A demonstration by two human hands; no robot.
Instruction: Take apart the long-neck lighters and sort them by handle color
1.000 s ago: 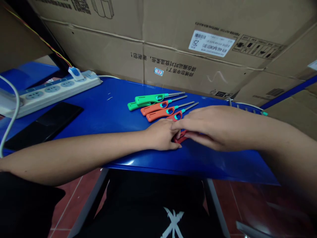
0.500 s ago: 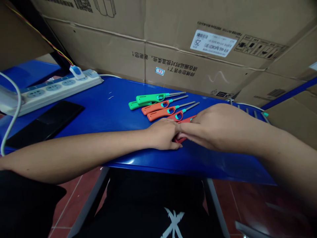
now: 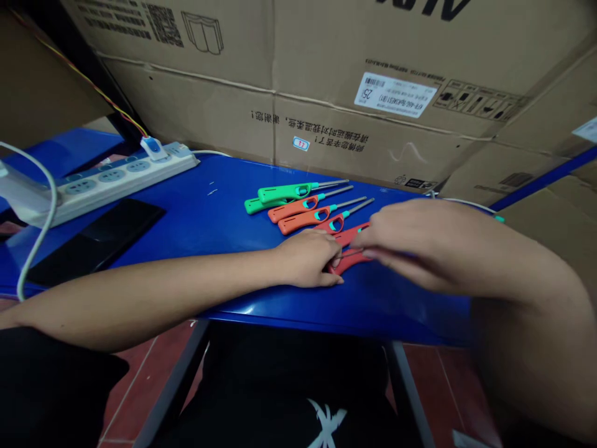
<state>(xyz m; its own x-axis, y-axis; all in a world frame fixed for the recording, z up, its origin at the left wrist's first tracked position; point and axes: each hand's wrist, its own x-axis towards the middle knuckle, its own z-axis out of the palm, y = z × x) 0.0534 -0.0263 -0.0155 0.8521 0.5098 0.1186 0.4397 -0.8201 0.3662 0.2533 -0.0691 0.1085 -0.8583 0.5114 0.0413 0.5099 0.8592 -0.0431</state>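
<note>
Red utility lighter (image 3: 347, 261) lies diagonally near the front edge of the blue tabletop (image 3: 209, 218), its middle covered by both hands; whether it is one piece or two overlapping red pieces is hard to make out. The left hand (image 3: 305, 261) rests palm down, fingers together and curved over its lower end; any grip is hidden. The right hand (image 3: 433, 246) has drawn back from the left since the last view, so the two no longer touch. Its fingers are loosely together above the lighter's upper portion, motion-blurred, and neither pinch nor contact can be confirmed. A thin metal rod shows between the hands. Just behind lie a green lighter (image 3: 289, 193), two orange lighters (image 3: 303, 219) and a second red lighter (image 3: 332, 223), side by side. Farther left stand a power strip (image 3: 112, 183) and a black phone (image 3: 93, 242); a cardboard carton (image 3: 354, 81) stands behind.
</note>
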